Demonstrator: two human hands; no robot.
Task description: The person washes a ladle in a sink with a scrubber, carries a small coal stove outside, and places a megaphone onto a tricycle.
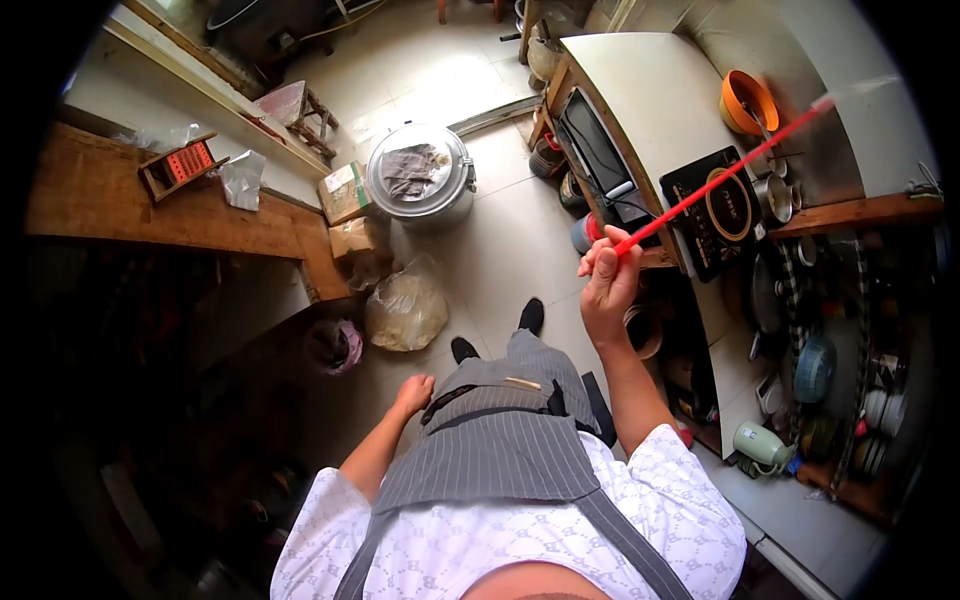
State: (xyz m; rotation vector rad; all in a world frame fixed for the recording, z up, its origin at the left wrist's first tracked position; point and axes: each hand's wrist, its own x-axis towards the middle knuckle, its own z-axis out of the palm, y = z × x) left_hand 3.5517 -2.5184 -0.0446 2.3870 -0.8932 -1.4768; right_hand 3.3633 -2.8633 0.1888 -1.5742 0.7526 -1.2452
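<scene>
My right hand [611, 285] is raised in front of the counter, its fingers wrapped round one end of a long, thin red stick [715, 183]. The stick slants up and to the right, passing over the induction cooker [712, 213] in this view. Its far tip looks pale and blurred, so I cannot make out what is there. Low beside the grey striped apron [490, 455] hangs my left hand [414, 393], fingers curled in and no object showing in them.
A large lidded metal pot [421, 205] with a cloth on top stands on the floor. Nearby are cardboard boxes [345, 194] and a filled plastic bag [407, 308]. An orange bowl [748, 101] sits on the white counter [640, 85]. On the wooden ledge lies a red grater [186, 162].
</scene>
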